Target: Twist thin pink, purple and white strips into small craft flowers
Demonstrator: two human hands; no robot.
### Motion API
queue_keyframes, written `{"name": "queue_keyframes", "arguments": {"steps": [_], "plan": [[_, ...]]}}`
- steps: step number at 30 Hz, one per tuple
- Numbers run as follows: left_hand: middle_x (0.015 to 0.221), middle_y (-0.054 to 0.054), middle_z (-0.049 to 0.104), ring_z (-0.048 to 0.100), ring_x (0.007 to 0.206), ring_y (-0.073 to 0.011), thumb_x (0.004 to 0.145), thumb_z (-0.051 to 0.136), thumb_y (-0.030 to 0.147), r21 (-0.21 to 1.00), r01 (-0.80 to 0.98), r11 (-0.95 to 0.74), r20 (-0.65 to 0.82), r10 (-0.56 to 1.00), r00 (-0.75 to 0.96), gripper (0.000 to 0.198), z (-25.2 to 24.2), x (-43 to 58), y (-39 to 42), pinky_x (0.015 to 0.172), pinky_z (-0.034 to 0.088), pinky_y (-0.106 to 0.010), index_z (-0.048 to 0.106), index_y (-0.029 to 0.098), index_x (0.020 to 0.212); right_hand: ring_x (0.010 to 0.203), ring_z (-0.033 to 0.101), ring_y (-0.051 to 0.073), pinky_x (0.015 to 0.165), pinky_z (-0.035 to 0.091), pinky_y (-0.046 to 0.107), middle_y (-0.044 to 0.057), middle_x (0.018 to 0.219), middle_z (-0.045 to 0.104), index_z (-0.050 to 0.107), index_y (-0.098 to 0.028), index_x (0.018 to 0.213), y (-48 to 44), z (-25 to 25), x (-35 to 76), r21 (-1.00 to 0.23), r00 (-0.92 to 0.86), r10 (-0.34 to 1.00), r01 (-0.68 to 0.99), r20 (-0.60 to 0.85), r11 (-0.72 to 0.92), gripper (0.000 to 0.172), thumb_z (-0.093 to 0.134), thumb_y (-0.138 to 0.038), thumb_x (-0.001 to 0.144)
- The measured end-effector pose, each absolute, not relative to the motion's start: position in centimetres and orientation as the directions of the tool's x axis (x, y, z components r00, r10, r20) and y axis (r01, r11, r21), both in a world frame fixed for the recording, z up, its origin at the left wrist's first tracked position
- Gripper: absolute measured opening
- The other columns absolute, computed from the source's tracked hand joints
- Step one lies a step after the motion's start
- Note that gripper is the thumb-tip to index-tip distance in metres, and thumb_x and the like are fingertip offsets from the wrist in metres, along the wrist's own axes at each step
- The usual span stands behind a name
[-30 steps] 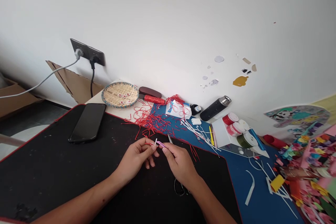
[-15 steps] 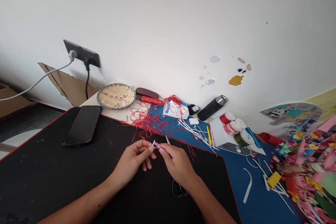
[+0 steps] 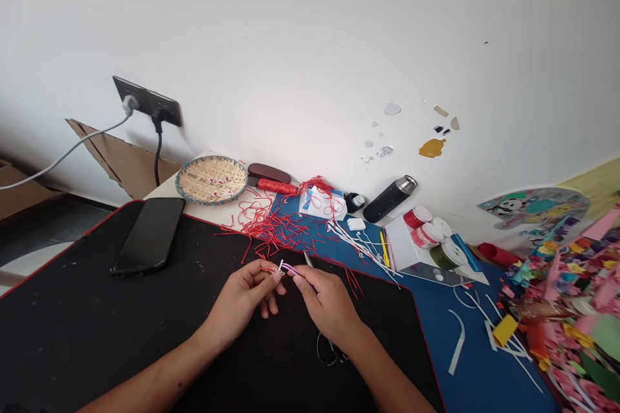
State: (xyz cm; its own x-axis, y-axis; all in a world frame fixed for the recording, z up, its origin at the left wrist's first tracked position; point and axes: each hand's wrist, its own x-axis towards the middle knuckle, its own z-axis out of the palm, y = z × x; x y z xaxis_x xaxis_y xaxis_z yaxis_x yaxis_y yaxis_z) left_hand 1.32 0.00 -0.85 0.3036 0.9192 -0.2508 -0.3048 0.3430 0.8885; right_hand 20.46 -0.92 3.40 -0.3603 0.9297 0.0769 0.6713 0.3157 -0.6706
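In the head view, the left hand (image 3: 239, 297) is pinching a pink-and-white cord loop (image 3: 288, 268) closely between thumb and fingertips, above the black desk mat (image 3: 106, 329). The right hand (image 3: 327, 300) is nearly closed, gripping the loop's pink end, with a slim metal tool (image 3: 307, 259) showing beyond its fingers; whether it holds that tool cannot be told. Red cord trimmings (image 3: 276, 229) are lying just beyond.

Two hands (image 3: 239, 300) (image 3: 327, 300), one phone (image 3: 148, 235), one flask (image 3: 390, 200)

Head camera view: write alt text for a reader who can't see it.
Left hand and right hand hold a short pink-and-white cord over a black desk mat, cut red cord strands scattered beyond them, a phone to the left.
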Motion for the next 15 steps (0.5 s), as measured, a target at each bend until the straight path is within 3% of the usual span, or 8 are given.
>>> {"name": "queue_keyframes", "arguments": {"steps": [6, 15], "plan": [[0.074, -0.003, 0.074, 0.063, 0.049, -0.0131, 0.077, 0.081, 0.059, 0.895, -0.291, 0.337, -0.252, 0.922, 0.295, 0.047, -0.71, 1.28, 0.05, 0.043, 0.048, -0.022, 0.066, 0.016, 0.089, 0.094, 0.072, 0.020, 0.083, 0.050, 0.028, 0.005, 0.108, 0.078, 0.072, -0.026, 0.123, -0.80, 3.54, 20.46, -0.672, -0.364, 0.928, 0.666, 0.085, 0.323, 0.032, 0.044, -0.033, 0.109], [0.073, -0.003, 0.073, 0.063, 0.049, -0.0132, 0.077, 0.080, 0.059, 0.901, -0.273, 0.336, -0.255, 0.922, 0.292, 0.046, -0.65, 1.23, 0.09, 0.043, 0.047, -0.022, 0.066, 0.017, 0.088, 0.089, 0.071, 0.019, 0.079, 0.048, 0.026, 0.003, 0.102, 0.077, 0.072, -0.026, 0.122, -0.82, 3.86, 20.46, -0.665, -0.380, 0.922, 0.671, 0.071, 0.328, 0.030, 0.045, -0.029, 0.109]]}}
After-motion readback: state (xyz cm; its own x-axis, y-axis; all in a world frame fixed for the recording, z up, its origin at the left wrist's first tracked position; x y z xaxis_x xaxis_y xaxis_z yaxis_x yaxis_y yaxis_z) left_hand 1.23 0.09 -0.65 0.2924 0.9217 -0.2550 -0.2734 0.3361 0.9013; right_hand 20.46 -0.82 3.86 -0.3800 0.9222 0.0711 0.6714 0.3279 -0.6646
